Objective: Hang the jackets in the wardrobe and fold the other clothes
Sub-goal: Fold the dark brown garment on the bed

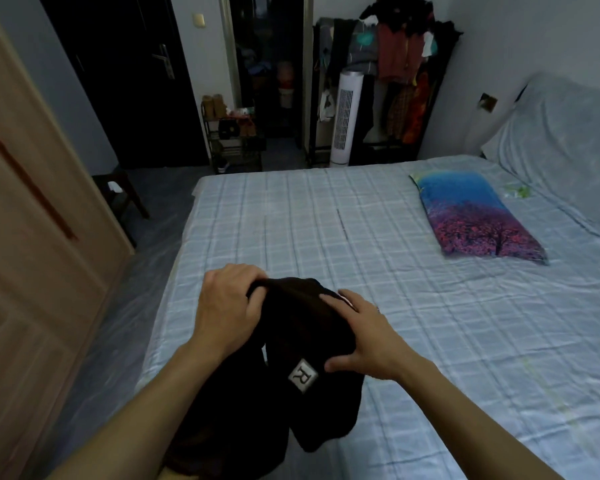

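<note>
A black garment [302, 334] with a white square "R" patch hangs bunched between my hands above the near edge of the bed [326, 216]. My left hand [227, 310] grips its top fold, fingers curled over the cloth. On the garment's right side, my right hand [364, 337] holds it with fingers on top and the thumb beside the patch. The lower part of the garment drops toward me. An open clothes rack [388, 81] full of hung clothes stands at the far wall. A wooden wardrobe door [32, 220] fills the left.
A blue-and-pink tree-print pillow [478, 216] lies on the bed's right side, with a covered headboard [568, 140] behind it. A white tower fan [345, 119], a shoe shelf [236, 140] and a dark stool [118, 192] stand on the floor beyond the bed.
</note>
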A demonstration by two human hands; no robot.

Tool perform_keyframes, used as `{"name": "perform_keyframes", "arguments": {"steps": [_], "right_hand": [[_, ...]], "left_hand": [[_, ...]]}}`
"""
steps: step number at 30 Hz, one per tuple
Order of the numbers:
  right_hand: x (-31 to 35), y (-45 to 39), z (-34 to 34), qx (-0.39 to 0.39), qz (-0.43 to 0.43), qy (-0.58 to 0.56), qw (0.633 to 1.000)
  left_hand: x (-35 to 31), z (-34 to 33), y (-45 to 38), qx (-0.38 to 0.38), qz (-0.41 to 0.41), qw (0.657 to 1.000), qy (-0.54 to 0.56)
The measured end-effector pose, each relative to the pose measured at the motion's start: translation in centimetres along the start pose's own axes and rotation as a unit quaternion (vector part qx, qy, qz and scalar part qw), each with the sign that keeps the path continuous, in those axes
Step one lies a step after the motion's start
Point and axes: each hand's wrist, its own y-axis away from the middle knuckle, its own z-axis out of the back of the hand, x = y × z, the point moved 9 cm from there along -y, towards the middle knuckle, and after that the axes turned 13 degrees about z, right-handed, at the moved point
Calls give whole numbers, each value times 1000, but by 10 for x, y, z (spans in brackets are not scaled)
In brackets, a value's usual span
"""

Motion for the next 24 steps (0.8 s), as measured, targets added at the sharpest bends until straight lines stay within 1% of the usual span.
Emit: {"name": "perform_keyframes", "arguments": {"steps": [1, 3, 7, 9, 13, 15, 18, 20, 22, 24], "right_hand": [[-3, 0, -6, 15, -6, 4, 1000], [-6, -5, -8, -10, -4, 16, 1000], [-1, -14, 2, -91, 20, 21, 995], [6, -15, 9, -134, 44, 21, 990], [21, -17, 46, -252, 78, 5, 965], [34, -22, 62, -280, 100, 1, 955], [54, -29, 79, -294, 132, -7, 946], [66, -32, 86, -300, 149, -10, 942], [76, -34, 92, -301, 165, -10, 939], [85, -34, 98, -303, 176, -7, 936]], "left_hand": [[4, 6, -1, -7, 6, 1000, 2], [11, 16, -4, -19, 18, 1000, 17], [28, 31, -4, -25, 55, 996, 64], [36, 35, 0, -28, 68, 996, 59], [54, 36, 7, -23, 87, 996, 28], [62, 28, 10, 3, 114, 993, 15], [60, 9, 18, 73, 141, 987, 37], [45, -3, 26, 118, 127, 984, 50], [23, -10, 31, 147, 94, 982, 70], [-1, -8, 28, 141, 64, 983, 99]]}}
